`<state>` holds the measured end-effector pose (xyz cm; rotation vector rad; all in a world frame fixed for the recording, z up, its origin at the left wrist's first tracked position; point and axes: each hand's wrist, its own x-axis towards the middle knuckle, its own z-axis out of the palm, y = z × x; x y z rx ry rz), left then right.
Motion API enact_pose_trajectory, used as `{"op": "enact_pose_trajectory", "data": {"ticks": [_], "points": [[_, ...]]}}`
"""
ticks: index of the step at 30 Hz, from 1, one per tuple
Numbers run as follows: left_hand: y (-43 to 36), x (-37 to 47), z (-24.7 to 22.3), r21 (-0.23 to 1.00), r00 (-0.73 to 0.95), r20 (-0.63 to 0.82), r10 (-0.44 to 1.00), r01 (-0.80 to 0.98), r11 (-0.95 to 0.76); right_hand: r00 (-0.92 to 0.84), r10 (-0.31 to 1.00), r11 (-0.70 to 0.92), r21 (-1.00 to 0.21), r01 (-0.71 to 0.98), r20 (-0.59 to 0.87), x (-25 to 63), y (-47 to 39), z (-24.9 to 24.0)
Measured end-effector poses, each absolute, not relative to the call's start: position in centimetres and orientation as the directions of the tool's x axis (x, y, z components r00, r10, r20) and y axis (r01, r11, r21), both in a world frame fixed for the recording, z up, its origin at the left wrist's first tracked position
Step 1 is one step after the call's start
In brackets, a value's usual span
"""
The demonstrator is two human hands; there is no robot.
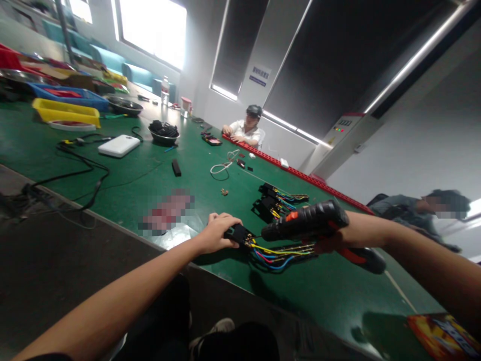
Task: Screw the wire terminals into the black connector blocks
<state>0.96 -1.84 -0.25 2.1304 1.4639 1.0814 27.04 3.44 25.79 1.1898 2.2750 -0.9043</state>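
Note:
My left hand (221,233) is closed around a black plastic block (237,233) near the table's front edge. Brass-coloured terminals show at the block's right end, and yellow, red and blue wires (276,255) fan out from it to the right. In my right hand (330,238) is a black and orange power screwdriver (300,220), held level. Its thin bit points left and meets the terminal end of the block, though exact contact is too small to tell. Behind it lie more black blocks with coloured wires (268,203). A small pile of brass pieces (224,192) sits farther back.
On the green table (199,170) are a bowl of black parts (164,133), a white box (119,146), black cables (93,170), a white cable (224,164) and a yellow tray (65,112). A colourful packet (443,333) lies front right. Two people sit beyond the red edging (300,175).

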Motion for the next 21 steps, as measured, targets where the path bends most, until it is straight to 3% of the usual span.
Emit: {"op": "enact_pose_trajectory", "data": {"ticks": [10,21], "points": [[-2.0,1.0,0.1,0.657,0.169,0.371,0.913,0.647,-0.387,-0.639,0.550,0.474,-0.429,0.769,-0.539,27.4,2.6,26.0],[-1.8,1.0,-0.2,0.644,0.175,0.376,0.910,0.657,-0.392,-0.631,0.580,0.508,-0.378,0.774,-0.515,28.6,3.1,26.1]]}}
